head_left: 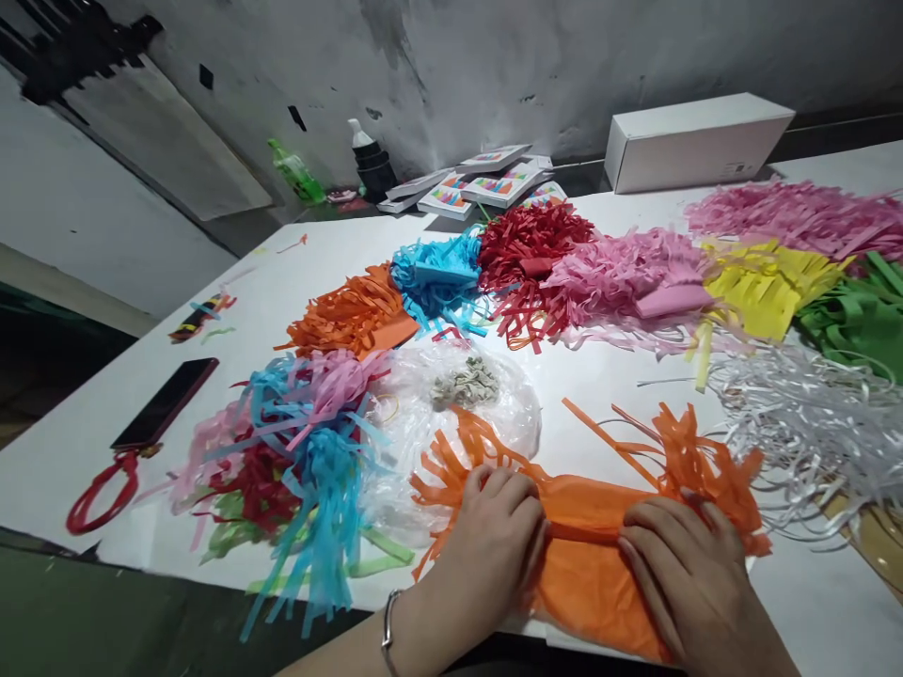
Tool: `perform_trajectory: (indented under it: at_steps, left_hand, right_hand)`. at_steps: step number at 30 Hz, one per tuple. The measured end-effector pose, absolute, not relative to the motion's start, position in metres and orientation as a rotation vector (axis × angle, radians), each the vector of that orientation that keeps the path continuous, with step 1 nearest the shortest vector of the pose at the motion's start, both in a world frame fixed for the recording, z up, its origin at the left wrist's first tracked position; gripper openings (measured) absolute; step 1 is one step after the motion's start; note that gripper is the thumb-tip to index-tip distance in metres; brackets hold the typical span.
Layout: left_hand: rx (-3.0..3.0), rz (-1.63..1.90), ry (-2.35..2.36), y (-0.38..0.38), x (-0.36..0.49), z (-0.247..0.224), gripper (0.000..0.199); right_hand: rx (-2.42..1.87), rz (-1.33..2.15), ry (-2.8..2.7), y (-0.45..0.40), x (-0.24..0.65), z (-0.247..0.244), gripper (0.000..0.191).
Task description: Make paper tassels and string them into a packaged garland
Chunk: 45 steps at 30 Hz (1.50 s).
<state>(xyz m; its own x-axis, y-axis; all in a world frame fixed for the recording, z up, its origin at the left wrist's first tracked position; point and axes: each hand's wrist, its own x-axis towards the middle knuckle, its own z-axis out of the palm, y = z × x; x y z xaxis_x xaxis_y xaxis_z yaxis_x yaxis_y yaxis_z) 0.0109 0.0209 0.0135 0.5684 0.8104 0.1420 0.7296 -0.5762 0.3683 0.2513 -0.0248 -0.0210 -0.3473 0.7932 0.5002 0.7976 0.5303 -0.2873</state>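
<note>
One thin, wrinkled orange sheet (pixel 585 508), fringed at both ends, is clamped along its fold by the left grip (pixel 498 527) and right grip (pixel 688 559).

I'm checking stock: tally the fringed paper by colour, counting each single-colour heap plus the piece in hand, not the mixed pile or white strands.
Orange heap and handled orange piece: 2
Blue heap: 1
Red heap: 1
Near pink heap, far pink heap: 2
Yellow heap: 1
Green heap: 1
Total: 8

Stained grey wall (pixel 486 66), white table (pixel 272 287)
</note>
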Motion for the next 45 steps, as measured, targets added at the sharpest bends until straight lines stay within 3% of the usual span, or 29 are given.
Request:
perform_trajectory:
  at_steps: [6,10,14,22,31,37,45]
  left_hand:
    - [2.617,0.423,1.214,0.026,0.014,0.019,0.006]
    - [2.787,0.345,0.966,0.027,0.013,0.023,0.004]
    - [2.889,0.270,0.898,0.030,0.017,0.022,0.008]
    - [2.712,0.398,0.929,0.031,0.016,0.013,0.012]
    - [2.782,0.422,0.882,0.030,0.017,0.013,0.012]
    - [2.771,0.679,0.859,0.028,0.014,0.014,0.019]
    - [2.795,0.462,0.826,0.029,0.013,0.018,0.008]
  right_hand:
    - [-1.433,-0.073,-2.112,-0.023,0.249,-0.021,0.009]
    - [-1.340,-0.024,-2.046,-0.025,0.237,-0.020,0.020]
    - [-1.260,-0.019,-2.097,-0.022,0.220,-0.015,0.019]
    - [-1.165,-0.056,-2.170,-0.012,0.214,-0.010,0.038]
    - [-1.070,-0.078,-2.157,-0.015,0.216,-0.010,0.035]
    - [-1.035,-0.135,-2.179,-0.019,0.216,-0.006,0.035]
    - [-1.020,-0.078,-2.219,-0.016,0.219,-0.008,0.033]
